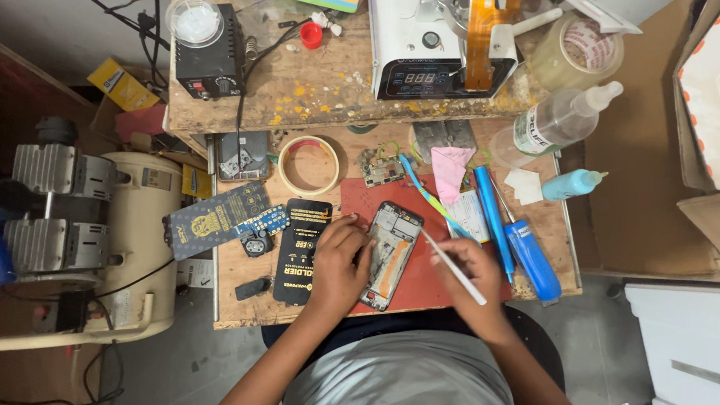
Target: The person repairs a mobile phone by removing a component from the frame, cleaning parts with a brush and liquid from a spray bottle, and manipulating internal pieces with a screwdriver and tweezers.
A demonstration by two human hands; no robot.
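Left hand [338,263] closed lightly around the edge of an opened phone [391,254], steadying it on the red mat [424,288]. Right hand [468,271] pinches a white tool [452,266], tip touching the phone's right side. Blue screwdrivers [520,245] lie just right.

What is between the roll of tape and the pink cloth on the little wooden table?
In the head view, a small green circuit board lies between the tan ring-shaped roll of tape and the crumpled pink cloth, on the wooden table.
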